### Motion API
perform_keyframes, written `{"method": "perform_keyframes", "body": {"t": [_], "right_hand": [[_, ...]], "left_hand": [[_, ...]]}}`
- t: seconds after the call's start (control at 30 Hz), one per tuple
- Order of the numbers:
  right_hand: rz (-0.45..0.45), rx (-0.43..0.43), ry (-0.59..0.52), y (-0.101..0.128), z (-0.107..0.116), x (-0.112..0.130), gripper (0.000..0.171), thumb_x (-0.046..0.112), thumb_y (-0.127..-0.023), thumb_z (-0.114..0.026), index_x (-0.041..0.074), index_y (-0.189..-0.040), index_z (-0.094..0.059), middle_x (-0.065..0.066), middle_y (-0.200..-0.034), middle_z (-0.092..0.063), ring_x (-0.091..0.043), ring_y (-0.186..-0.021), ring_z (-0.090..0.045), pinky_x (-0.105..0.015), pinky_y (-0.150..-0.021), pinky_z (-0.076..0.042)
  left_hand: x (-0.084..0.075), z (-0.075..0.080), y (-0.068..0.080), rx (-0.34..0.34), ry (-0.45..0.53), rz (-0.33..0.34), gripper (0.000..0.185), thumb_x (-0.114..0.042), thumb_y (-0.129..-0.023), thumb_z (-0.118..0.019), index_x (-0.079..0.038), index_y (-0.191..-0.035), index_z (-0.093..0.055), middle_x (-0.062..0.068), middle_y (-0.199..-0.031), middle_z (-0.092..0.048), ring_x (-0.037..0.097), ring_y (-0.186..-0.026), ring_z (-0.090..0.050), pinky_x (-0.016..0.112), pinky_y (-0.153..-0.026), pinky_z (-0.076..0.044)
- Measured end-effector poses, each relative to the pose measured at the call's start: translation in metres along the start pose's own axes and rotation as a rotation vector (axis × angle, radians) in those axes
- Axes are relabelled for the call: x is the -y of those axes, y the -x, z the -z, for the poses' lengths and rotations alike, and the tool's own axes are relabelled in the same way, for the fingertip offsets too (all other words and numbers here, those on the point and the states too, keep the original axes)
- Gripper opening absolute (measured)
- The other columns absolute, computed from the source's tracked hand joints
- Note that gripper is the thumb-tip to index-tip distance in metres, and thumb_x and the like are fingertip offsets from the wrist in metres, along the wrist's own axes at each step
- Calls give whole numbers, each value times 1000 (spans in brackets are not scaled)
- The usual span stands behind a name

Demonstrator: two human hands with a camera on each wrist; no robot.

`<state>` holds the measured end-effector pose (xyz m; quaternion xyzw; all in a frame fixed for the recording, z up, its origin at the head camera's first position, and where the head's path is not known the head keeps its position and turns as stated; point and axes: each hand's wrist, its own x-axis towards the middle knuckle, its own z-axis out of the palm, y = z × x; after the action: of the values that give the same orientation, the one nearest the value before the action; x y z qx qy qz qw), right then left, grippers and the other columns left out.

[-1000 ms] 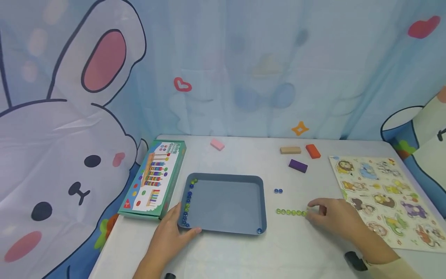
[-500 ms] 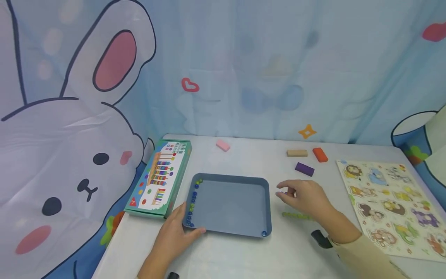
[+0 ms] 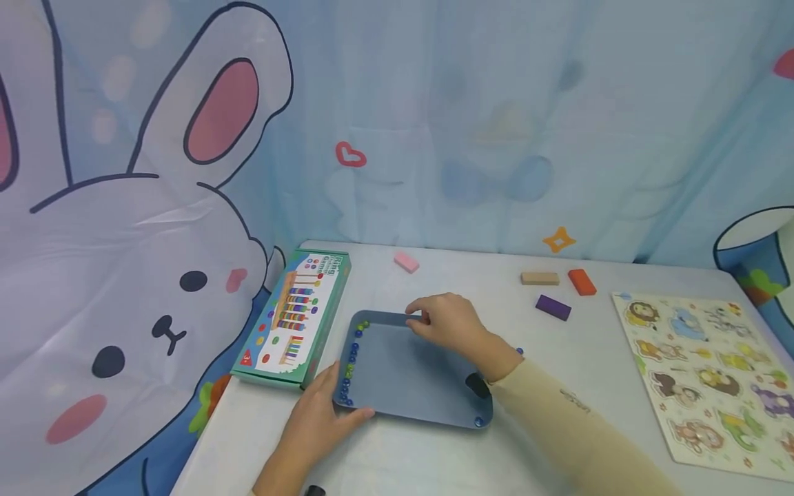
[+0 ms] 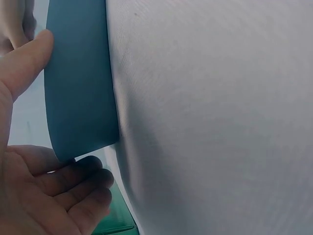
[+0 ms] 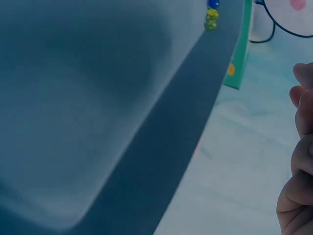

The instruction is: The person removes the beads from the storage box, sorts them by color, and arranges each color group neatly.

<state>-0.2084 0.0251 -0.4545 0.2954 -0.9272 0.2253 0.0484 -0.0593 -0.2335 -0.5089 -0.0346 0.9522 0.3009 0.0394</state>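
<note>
Left hand (image 3: 322, 420) grips the near-left corner of the blue tray (image 3: 403, 372) mid-table, while the right hand (image 3: 443, 324) hovers over its far rim, fingers curled together, can't tell if pinching anything.

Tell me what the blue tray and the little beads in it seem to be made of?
The blue tray looks like matte moulded plastic: rounded corners, even colour, no shine. The beads along its left wall look like glass or glossy plastic: they glint, though they are too small to tell.
</note>
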Motion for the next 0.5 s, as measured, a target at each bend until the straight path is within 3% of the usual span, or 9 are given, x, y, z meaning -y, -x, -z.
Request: {"method": "perform_keyframes", "body": {"t": [0.27,0.5], "right_hand": [[53,85,30,-36,-39,22,21,30,-94,-79,20,-112,-82,10,-72,-69,-2,-58,-51,-21,-53,-44],[57,176,25,-51,-64,37,20,27,-96,-76,19,-113,-82,5,-89,-80,-4,-62,-55,-22,-56,-47]], "left_hand": [[4,0,1,-22,-12,-19,119,-71,-75,-82,-4,-162,-37,16,-163,-46,36,-151,-46,57,-120,-44],[5,-3,0,-30,-15,-60,116,-71,-76,-82,-7,-162,-37,13,-163,-47,34,-149,-48,55,-119,-45]]}}
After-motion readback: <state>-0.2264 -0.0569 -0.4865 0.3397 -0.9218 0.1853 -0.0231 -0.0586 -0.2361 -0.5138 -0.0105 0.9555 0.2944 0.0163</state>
